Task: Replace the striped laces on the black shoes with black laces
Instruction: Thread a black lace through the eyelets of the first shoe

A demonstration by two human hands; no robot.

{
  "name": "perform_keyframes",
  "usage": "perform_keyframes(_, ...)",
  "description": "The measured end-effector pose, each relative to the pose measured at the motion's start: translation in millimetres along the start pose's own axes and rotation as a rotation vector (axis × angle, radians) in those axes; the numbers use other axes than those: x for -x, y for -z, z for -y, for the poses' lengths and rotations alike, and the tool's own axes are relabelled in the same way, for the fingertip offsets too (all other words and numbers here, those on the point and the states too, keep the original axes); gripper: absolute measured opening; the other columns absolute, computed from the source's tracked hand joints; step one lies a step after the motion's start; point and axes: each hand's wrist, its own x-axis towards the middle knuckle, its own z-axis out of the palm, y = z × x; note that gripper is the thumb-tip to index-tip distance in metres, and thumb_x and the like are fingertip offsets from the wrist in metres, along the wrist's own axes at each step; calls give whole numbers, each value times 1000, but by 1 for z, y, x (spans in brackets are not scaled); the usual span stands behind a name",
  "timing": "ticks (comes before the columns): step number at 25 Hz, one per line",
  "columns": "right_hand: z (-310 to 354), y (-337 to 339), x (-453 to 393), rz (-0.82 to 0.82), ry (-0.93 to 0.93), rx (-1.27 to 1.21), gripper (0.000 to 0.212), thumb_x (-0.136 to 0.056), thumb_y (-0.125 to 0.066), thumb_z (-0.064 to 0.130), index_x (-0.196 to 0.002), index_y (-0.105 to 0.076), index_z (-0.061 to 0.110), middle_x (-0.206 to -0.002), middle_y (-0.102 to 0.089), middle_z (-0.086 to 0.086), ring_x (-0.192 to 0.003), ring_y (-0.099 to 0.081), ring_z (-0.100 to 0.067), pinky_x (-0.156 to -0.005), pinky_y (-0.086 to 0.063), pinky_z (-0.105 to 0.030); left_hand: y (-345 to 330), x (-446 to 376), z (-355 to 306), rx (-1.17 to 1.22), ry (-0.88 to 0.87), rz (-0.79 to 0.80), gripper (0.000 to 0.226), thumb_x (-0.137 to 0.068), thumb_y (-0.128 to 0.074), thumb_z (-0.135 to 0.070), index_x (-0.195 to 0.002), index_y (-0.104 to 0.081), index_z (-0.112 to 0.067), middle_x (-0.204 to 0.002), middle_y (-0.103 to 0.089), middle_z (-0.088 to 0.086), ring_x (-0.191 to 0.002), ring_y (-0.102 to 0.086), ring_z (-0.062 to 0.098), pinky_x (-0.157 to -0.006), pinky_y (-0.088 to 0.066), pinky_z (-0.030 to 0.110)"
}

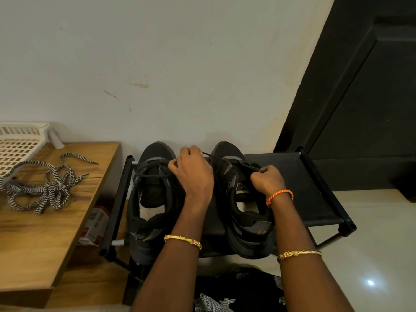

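The desk [33, 233] shows grained wood. Woven striped laces [45, 188] lie on it beside a white plastic basket [20, 145]. The shoes [153, 199] look matt black; the floor [371, 255] is glossy.

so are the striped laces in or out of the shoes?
Out. The striped laces lie in a loose tangle on the wooden table, apart from both black shoes, which sit on the black rack.

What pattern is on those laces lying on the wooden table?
The loose flat laces have a black-and-white zigzag stripe pattern, clearest in the head view.
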Motion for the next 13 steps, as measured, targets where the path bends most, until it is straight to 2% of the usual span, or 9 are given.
perform_keyframes(1, 0, 1, 1, 41, 20, -11, 19, -84, -57, 11, -102, -51, 12, -105, -55, -9, -90, -54, -20, -67, -42, -28, 2, -2, 3, 13, 26, 9, 18, -95, -47, -14, -108, -60, -15, -108, -61, 3, -100, -56, 20, -97, -25, 36)
perform_keyframes(3, 4, 8, -1, 114, 69, -164, 24, -84, -64, 24, -105, -58, 14, -106, -61, -3, -92, -58, -16, -73, -44, -27, 2, -3, 7, 80, 23, 128, 20, -95, -45, -15, -113, -56, -14, -107, -62, 3, -104, -56, 22, -100, -24, 38)
perform_keyframes(5, 9, 19, -8, 80, 138, -384, 25, -90, -58, 34, -107, -64, 17, -111, -64, 4, -103, -58, -12, -80, -42, -27, -1, -2, 8, 136, -39, 279, 29, -97, -43, -20, -124, -51, -17, -112, -62, 3, -112, -53, 21, -103, -24, 41)
perform_keyframes(6, 10, 23, -14, 36, 184, -426, 20, -93, -53, 28, -104, -65, 17, -113, -65, 2, -109, -57, -12, -84, -43, -28, -4, -2, 9, 143, -75, 323, 31, -97, -42, -24, -126, -52, -18, -114, -62, 2, -114, -52, 20, -104, -23, 42)
perform_keyframes(8, 8, 25, -24, 26, 274, -286, 18, -94, -53, 12, -106, -66, 14, -115, -66, -5, -112, -58, -16, -95, -46, -31, -9, -2, 8, 154, -110, 361, 29, -98, -44, -32, -121, -58, -21, -114, -63, 0, -112, -53, 18, -101, -23, 40)
perform_keyframes(10, 2, 18, -29, 101, 328, -26, 21, -90, -61, 7, -110, -66, 9, -109, -67, -9, -107, -59, -19, -98, -46, -32, -14, -1, 6, 180, -112, 374, 26, -97, -48, -35, -113, -63, -22, -108, -65, -3, -106, -56, 16, -98, -25, 38)
perform_keyframes(13, 2, 17, -34, 113, 314, 151, 6, -88, -64, 16, -83, -68, 17, -82, -66, 0, -83, -60, -13, -70, -47, -21, -17, -1, 5, 197, -98, 348, 19, -97, -50, -30, -101, -66, -20, -100, -67, -2, -97, -59, 18, -97, -32, 38)
